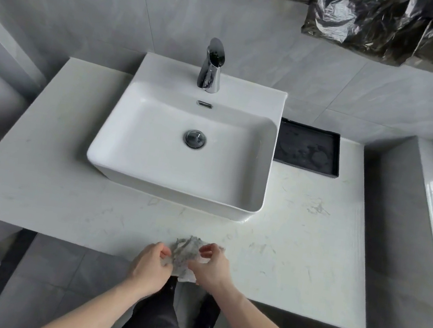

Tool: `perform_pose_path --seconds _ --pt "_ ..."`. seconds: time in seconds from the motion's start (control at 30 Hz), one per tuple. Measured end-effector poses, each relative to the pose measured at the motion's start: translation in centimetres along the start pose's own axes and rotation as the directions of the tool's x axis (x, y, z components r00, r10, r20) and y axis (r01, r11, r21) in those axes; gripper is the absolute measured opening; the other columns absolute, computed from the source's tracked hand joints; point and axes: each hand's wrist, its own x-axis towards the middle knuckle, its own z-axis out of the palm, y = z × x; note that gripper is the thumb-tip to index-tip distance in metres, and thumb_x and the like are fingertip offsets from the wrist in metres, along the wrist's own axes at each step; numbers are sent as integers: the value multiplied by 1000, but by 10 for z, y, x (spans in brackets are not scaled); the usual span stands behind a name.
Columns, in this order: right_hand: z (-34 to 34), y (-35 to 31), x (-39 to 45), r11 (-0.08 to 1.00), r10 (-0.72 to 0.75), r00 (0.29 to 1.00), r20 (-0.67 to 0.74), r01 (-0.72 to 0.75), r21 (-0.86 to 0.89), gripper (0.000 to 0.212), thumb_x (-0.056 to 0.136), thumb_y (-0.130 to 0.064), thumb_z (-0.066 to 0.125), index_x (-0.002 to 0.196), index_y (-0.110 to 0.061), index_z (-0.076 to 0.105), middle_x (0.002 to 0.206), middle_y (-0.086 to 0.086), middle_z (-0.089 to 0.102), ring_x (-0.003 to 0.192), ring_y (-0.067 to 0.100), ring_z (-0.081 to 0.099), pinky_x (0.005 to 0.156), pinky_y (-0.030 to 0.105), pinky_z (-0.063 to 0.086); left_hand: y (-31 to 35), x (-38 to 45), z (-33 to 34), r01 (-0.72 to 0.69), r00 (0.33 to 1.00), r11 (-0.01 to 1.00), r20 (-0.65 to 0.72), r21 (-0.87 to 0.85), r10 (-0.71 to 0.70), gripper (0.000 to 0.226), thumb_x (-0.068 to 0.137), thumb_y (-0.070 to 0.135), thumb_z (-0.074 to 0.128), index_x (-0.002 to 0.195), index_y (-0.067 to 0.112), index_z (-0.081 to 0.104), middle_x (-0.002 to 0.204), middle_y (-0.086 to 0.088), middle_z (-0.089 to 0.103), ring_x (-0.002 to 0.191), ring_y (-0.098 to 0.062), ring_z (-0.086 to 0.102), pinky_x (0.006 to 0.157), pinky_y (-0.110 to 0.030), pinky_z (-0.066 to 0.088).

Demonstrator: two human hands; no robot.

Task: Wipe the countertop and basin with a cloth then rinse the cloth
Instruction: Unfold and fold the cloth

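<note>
A person stands at a white marble-look countertop (50, 156), seen from above their own arms. A white rectangular basin (254, 169) sits on the counter and serves as the landmark here. In front of the basin, right at the counter's near edge, both hands hold a crumpled grey-and-white cloth (186, 252). The left hand (148, 262) pinches the cloth's left side with curled fingers and thumb; the right hand (212, 265) pinches its right side the same way, fingertips bent in towards the fabric. The cloth is bunched between them, partly on the counter and partly hanging over the edge.

Behind the basin bowl, a chrome tap (210, 69) rises from its back ledge; no water is running. To the right of the basin lies a shallow black tray (307, 149) with faint dried rings in it. Smudges and streaks mark the counter in front of and to the right of the basin.

The wiping looks to be at an early stage, or barely started: the hands seem to be gathering the cloth. The counter marks remain, the basin appears dry, and the rinse is still to come.
</note>
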Motion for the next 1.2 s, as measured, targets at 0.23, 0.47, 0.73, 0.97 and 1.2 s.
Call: perform_pose_path --seconds 0.23,0.47,0.73,0.97,1.2 --pt "-17 27 0 980 184 965 -189 -195 -40 70 88 -39 73 145 -19 38 121 -2 60 99 15 63 74 23 50 26 24 9 150 984 987 107 -53 -144 70 78 49 71 135 21 41 130 0 53 115 -25 60 81 -30 45" --pt "-13 11 0 997 80 964 -255 -81 7 16 88 -37 72 98 -25 66 88 -7 67 73 5 63 59 16 46 27 55 5 258 929 963 292 -77 -225 34 68 42 83 91 24 67 90 5 71 79 -14 69 69 -28 60" --pt "-72 -40 -73 970 -242 932 -271 232 -68 12 93 -10 61 88 -20 58 82 -12 70 83 10 66 73 26 54 44 49 -37 -142 951 967 242 -211 192 52 64 46 88 105 38 56 108 14 64 97 -3 62 83 -24 53" --pt "-145 -81 -112 912 -378 891 -252 405 64 16 96 1 59 90 -14 61 80 -3 66 77 12 62 75 18 50 149 15 -109 -494 740 778 281 -388 611 64 72 33 83 127 44 54 136 27 54 132 7 45 104 -27 48" --pt "-237 -91 -110 831 -516 838 -177 540 134 16 90 2 54 92 -12 59 75 -1 59 70 12 49 62 25 37 259 7 -122 -562 524 741 534 -368 663 39 78 26 72 117 23 68 136 29 60 137 6 45 118 -28 31"
